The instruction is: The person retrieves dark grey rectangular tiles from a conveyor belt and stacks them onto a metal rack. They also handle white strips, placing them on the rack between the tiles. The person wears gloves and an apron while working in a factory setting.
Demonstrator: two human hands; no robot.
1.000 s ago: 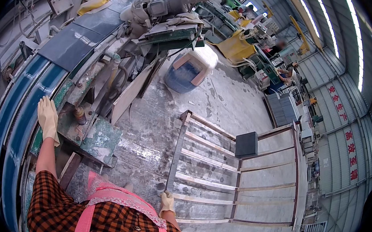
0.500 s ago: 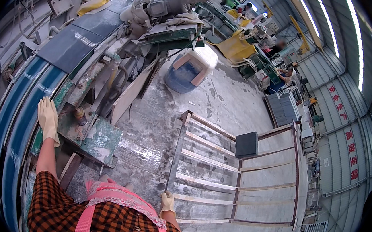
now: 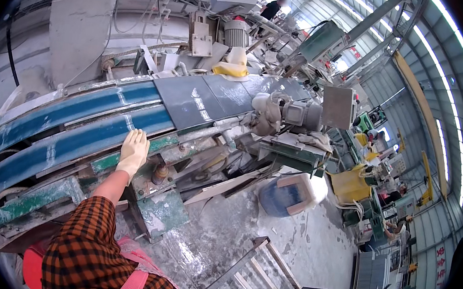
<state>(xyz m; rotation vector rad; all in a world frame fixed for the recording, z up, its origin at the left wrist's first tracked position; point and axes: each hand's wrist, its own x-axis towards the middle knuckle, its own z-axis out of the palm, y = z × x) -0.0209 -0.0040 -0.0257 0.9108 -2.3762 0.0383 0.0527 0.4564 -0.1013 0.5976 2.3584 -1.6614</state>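
Left hand (image 3: 134, 151), fingers extended, nothing visible in its grip, rests at the near edge of the blue belt (image 3: 83, 150); bare stretch meets grey slabs (image 3: 183, 99); floor (image 3: 323, 237) opens rightward

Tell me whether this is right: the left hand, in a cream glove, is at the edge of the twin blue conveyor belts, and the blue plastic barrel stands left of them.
The side is wrong: in the head view, the blue plastic barrel stands right of the twin blue conveyor belts. The left hand, in a cream glove, is indeed at their edge.
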